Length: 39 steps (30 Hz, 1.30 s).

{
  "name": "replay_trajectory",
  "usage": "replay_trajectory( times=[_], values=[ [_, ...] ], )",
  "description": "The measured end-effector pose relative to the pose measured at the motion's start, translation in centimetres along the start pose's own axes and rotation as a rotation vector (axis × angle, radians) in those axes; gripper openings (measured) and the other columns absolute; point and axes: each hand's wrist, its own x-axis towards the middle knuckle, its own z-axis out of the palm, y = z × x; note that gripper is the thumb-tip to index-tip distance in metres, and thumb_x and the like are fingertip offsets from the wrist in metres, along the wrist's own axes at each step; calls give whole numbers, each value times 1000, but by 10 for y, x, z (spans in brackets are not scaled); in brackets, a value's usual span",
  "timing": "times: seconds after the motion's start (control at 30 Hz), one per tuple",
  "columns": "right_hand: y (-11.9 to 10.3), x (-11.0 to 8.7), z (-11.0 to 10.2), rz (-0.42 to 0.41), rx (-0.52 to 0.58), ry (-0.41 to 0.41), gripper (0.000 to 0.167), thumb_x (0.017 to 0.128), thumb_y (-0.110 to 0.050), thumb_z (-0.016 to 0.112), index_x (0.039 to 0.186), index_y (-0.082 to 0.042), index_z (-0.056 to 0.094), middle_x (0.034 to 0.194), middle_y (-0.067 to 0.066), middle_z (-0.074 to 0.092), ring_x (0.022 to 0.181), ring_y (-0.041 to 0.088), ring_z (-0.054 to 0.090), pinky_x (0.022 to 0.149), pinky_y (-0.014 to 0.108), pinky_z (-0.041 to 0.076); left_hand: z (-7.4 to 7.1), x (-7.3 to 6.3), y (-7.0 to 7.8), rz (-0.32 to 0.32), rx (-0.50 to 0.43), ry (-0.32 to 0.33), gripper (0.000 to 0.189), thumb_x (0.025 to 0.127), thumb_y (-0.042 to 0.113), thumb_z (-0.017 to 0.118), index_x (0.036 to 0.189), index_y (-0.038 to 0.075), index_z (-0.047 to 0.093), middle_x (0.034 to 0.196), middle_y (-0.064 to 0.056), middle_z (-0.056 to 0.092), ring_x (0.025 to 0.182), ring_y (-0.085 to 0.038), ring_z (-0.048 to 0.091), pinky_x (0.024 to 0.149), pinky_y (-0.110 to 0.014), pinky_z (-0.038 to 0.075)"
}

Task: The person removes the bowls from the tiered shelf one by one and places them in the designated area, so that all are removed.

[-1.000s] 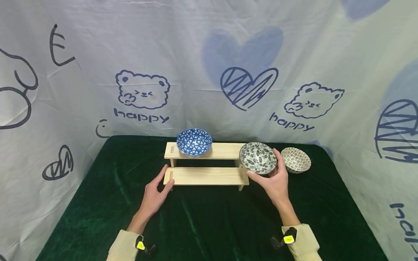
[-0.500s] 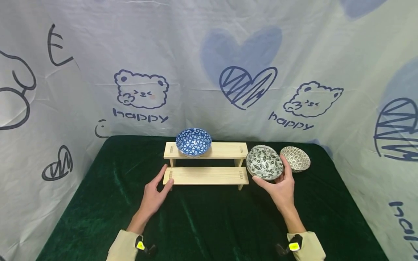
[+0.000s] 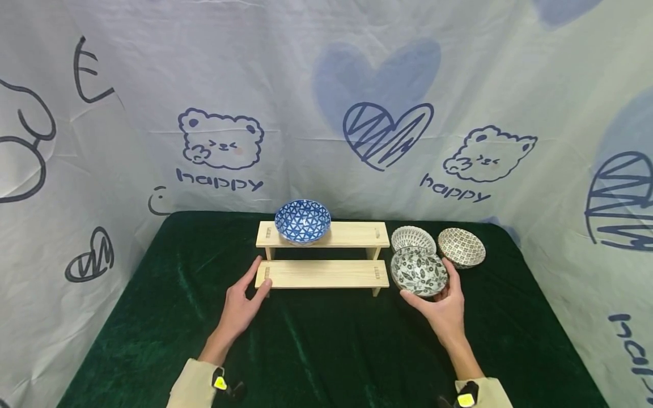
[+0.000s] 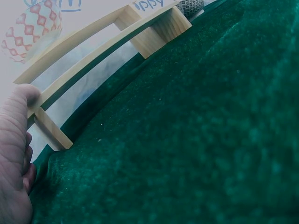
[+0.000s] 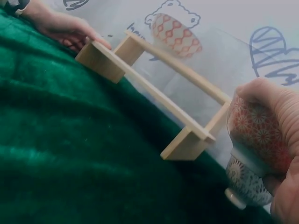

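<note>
My right hand grips a bowl with a black leaf-and-flower inside by its right side, thumb at the near rim. Its outside is red with pale flowers in the right wrist view. Behind it, partly covered, is a white bowl with a ribbed-looking inside. My left hand holds the left end of the lower board of a two-step wooden stand, thumb at the front and index finger toward the back. On the stand's upper board sits a blue-and-white triangle-patterned bowl, red and white outside.
A beige bowl with a small brown pattern stands at the far right of the dark green cloth. A white printed curtain closes off the back and both sides.
My right hand has brought the flowered bowl from beside the upper board rightward and nearer, uncovering the ribbed white bowl behind it. My left hand has stayed on the stand.
</note>
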Motion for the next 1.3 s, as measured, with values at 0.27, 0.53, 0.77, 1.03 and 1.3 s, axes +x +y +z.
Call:
replay_trajectory(
  times=[0.27,0.53,0.77,1.03,1.3],
  values=[
    [16,-11,-7,67,-48,12,114,74,-10,96,163,-15,26,160,9,37,140,24,44,97,3,39,0,-1,0,2,-8,-4,69,105,39,63,164,15,36,167,-2,37,152,-30,39,122,-60,30],
    [33,-8,-12,93,-94,6,115,74,-12,96,162,-13,24,158,12,37,140,27,43,103,12,41,0,0,-1,5,-4,2,69,105,38,63,164,14,36,167,-3,37,152,-31,39,122,-61,30],
    [39,-7,-15,141,-90,-12,117,74,-15,97,162,-14,20,162,17,31,145,33,36,120,59,34,1,-1,0,5,-15,1,68,105,38,63,164,14,36,167,-2,37,153,-30,38,123,-59,29],
    [35,-8,-19,163,-141,-33,121,73,-17,97,165,-13,17,166,20,25,150,39,28,121,63,27,0,-1,0,7,-21,4,69,105,38,64,163,14,37,167,-2,37,153,-29,38,123,-59,29],
    [31,-7,-27,216,-265,-83,126,74,-28,97,167,-15,12,167,21,24,151,43,27,121,65,23,0,0,1,3,-21,-1,69,105,38,64,163,14,36,167,-3,37,153,-30,38,123,-60,29]
  ],
)
